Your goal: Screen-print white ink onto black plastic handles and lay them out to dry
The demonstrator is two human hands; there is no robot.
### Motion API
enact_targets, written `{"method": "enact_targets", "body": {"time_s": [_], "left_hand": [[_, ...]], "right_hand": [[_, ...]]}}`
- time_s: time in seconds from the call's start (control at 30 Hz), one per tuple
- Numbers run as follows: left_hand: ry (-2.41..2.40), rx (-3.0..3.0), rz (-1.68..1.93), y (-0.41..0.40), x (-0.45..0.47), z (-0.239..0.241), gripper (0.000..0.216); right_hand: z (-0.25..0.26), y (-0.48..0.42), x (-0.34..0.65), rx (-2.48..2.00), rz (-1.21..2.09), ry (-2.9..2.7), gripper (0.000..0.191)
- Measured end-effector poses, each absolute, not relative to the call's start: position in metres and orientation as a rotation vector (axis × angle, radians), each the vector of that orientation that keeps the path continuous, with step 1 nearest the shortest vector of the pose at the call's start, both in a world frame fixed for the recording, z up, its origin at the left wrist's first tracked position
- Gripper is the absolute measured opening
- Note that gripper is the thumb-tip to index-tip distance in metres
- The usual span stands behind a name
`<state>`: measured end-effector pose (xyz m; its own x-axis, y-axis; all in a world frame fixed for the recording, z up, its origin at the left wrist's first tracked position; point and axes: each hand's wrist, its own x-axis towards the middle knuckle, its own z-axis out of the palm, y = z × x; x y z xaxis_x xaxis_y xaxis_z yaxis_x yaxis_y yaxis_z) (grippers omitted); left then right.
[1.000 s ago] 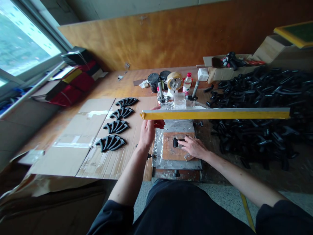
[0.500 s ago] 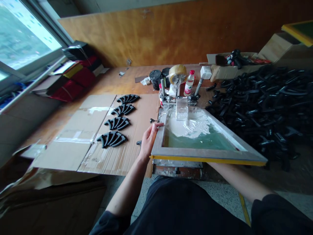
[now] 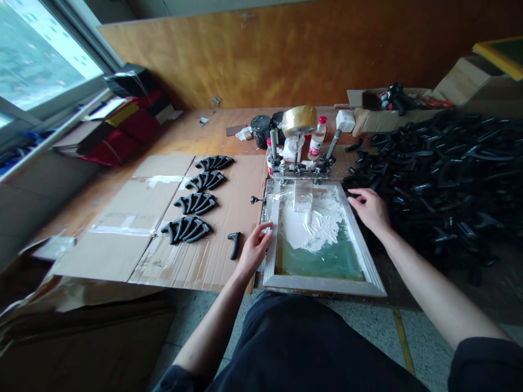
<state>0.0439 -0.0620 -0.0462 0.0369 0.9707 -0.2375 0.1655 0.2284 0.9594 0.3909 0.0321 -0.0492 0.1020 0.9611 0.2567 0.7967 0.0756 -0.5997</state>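
Frame (image 3: 370, 272) flat on the bench, nearest edge toward the person, white ink (image 3: 310, 226) smeared across the far half of its green mesh. Left hand (image 3: 254, 249) rests on the left rail, fingers loosely spread, thumb along the wood, nothing gripped. Just left of it, a single black part (image 3: 234, 244) lies on the cardboard (image 3: 134, 218). Right hand (image 3: 370, 208) sits at the far right corner of the frame, open, fingers extended, touching the rail and holding nothing. Beyond, four fanned sets of parts (image 3: 187, 229) line the cardboard. A squeegee (image 3: 303, 194) stands in the ink. To the right, a big heap (image 3: 441, 174) of black parts. Farther back, tape (image 3: 299, 120) and a bottle (image 3: 316, 145).
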Motion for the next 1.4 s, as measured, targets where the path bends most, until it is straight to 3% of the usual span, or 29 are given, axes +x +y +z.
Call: {"method": "enact_targets", "body": {"time_s": [0.13,0.37,0.5,0.6,0.7,0.87,1.0,1.07,1.2,1.4], "left_hand": [[1.534,1.258,0.826,-0.062,0.046,-0.094,0.056],[1.656,1.343,0.677,-0.055,0.048,-0.120,0.051],[1.654,1.330,0.670,-0.055,0.047,-0.122,0.052],[1.668,1.314,0.677,-0.055,0.047,-0.121,0.052],[1.681,1.286,0.699,-0.055,0.047,-0.121,0.052],[1.662,1.253,0.729,-0.054,0.048,-0.119,0.053],[1.617,1.221,0.762,-0.054,0.048,-0.113,0.054],[1.559,1.200,0.781,-0.054,0.046,-0.106,0.057],[1.394,1.094,0.857,-0.052,0.042,-0.072,0.062],[1.217,0.959,1.171,-0.025,0.055,0.007,0.052]], "right_hand": [[-0.028,0.050,0.310,-1.480,0.097,-2.189,0.063],[-0.045,0.028,0.273,-1.394,0.246,-2.657,0.004],[-0.049,-0.008,0.292,-0.955,0.229,-2.853,0.018],[-0.040,-0.011,0.298,-0.781,0.367,-2.939,0.017],[-0.038,-0.003,0.293,-0.916,0.435,-2.834,0.017],[-0.058,-0.024,0.288,-0.952,0.231,-2.763,0.026],[-0.053,-0.028,0.284,-1.047,0.344,-2.717,0.015],[-0.040,-0.008,0.276,-1.197,0.372,-2.577,0.022],[-0.006,0.052,0.285,-1.396,0.351,-2.324,0.052],[-0.003,0.090,0.399,-1.744,0.350,-1.666,0.040]]}}
